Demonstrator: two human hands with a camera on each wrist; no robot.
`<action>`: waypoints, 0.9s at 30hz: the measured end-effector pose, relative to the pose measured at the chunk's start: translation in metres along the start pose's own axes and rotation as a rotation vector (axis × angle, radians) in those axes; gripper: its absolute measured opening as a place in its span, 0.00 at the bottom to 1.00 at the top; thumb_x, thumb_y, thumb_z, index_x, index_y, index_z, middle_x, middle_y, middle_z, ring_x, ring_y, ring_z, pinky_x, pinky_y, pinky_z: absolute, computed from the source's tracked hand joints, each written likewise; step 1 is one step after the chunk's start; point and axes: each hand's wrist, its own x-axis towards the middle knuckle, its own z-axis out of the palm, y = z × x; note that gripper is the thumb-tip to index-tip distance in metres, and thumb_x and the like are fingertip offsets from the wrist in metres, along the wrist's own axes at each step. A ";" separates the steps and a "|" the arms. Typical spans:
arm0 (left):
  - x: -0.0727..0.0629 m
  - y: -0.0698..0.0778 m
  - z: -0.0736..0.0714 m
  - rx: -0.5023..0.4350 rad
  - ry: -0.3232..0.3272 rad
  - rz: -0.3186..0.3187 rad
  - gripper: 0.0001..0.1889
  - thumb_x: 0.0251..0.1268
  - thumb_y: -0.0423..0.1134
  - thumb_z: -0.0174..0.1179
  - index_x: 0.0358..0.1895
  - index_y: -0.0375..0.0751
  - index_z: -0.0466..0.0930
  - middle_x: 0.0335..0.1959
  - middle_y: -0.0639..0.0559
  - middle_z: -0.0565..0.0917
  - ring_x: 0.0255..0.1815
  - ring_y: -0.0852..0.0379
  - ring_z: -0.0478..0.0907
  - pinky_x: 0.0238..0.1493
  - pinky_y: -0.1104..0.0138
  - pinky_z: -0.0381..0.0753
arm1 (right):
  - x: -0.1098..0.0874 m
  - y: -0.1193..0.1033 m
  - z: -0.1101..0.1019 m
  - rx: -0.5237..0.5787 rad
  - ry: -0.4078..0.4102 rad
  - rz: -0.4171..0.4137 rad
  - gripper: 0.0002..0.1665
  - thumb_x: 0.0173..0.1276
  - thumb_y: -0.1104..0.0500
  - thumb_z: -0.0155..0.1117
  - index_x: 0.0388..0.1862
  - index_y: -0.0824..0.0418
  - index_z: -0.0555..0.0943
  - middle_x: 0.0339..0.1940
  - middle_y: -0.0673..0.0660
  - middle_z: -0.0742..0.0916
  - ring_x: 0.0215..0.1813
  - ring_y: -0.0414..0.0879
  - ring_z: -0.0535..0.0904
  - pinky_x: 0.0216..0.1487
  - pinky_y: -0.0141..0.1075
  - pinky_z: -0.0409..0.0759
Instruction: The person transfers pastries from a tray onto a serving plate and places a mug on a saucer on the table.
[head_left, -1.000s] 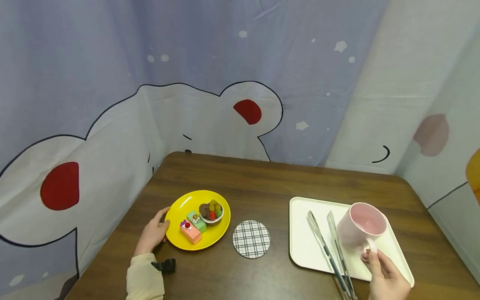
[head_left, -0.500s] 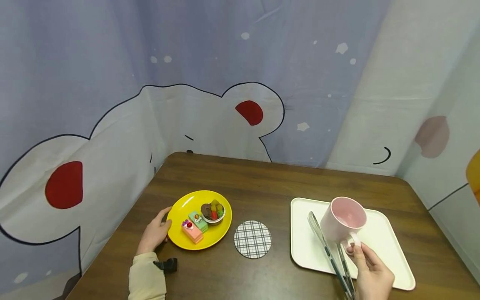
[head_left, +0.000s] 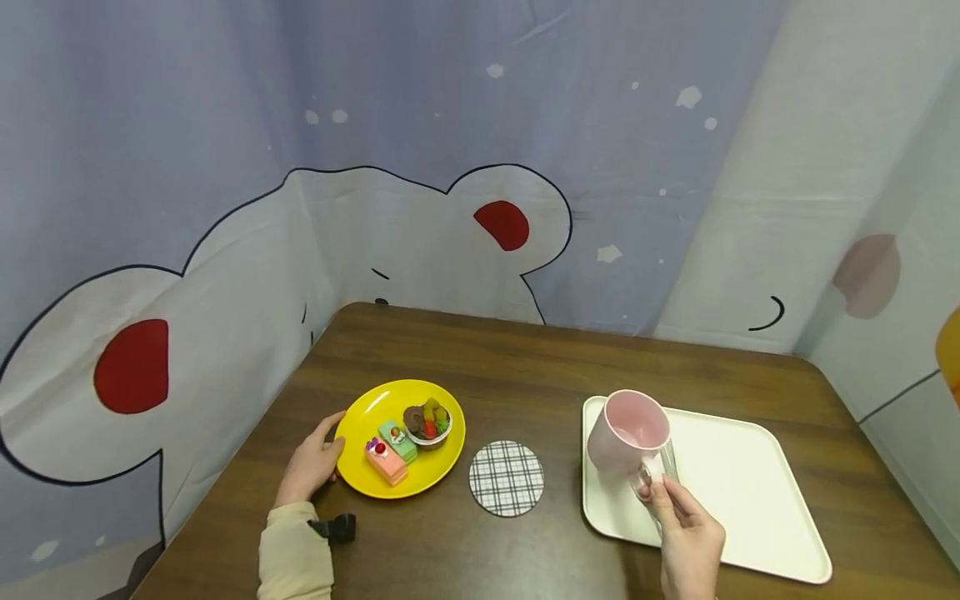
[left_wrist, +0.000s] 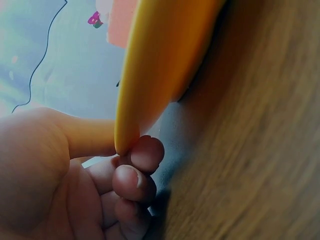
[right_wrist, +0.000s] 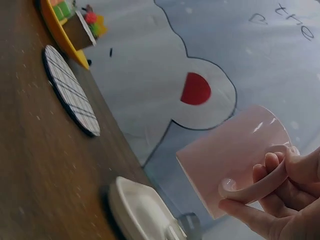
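My right hand (head_left: 690, 533) grips the handle of a pink mug (head_left: 630, 433), fingers through the loop in the right wrist view. The mug is raised over the left part of a cream tray (head_left: 757, 500). My left hand (head_left: 306, 465) pinches the left rim of a yellow plate (head_left: 367, 408), thumb above and fingertips curled beneath, as the left wrist view shows. On the plate are a pink cake slice (head_left: 386, 462), a green cake slice (head_left: 399, 440) and a small cup of chocolate and fruit (head_left: 427, 423).
Between plate and tray lies a round plaid coaster (head_left: 506, 478) on the brown wooden table (head_left: 525, 367). Long metal utensils (head_left: 670, 460) on the tray are mostly hidden behind the mug and right hand. A patterned curtain (head_left: 420, 100) hangs behind the table.
My right hand has carried the mug leftward across the tray, from its right half to its left, now covering most of the utensils. My left hand and the plate have stayed in place.
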 end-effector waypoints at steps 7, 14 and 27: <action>0.000 0.000 0.001 0.008 0.002 0.006 0.27 0.76 0.40 0.42 0.75 0.44 0.53 0.19 0.51 0.74 0.16 0.56 0.70 0.25 0.66 0.70 | -0.007 0.005 0.011 0.018 -0.069 -0.038 0.15 0.64 0.74 0.61 0.31 0.55 0.85 0.23 0.48 0.88 0.29 0.35 0.86 0.37 0.26 0.82; -0.002 0.000 0.000 0.014 0.002 -0.001 0.27 0.76 0.40 0.43 0.75 0.44 0.53 0.19 0.51 0.73 0.16 0.56 0.70 0.25 0.67 0.69 | -0.011 0.005 0.024 -0.034 -0.100 -0.009 0.15 0.64 0.74 0.61 0.30 0.53 0.84 0.23 0.46 0.88 0.28 0.34 0.86 0.37 0.25 0.82; -0.004 0.003 -0.001 0.009 0.007 0.014 0.27 0.76 0.41 0.43 0.74 0.43 0.54 0.19 0.50 0.73 0.17 0.56 0.69 0.25 0.66 0.70 | -0.019 0.010 0.051 -0.152 -0.205 0.042 0.09 0.64 0.71 0.62 0.40 0.78 0.82 0.21 0.43 0.87 0.27 0.33 0.85 0.36 0.24 0.82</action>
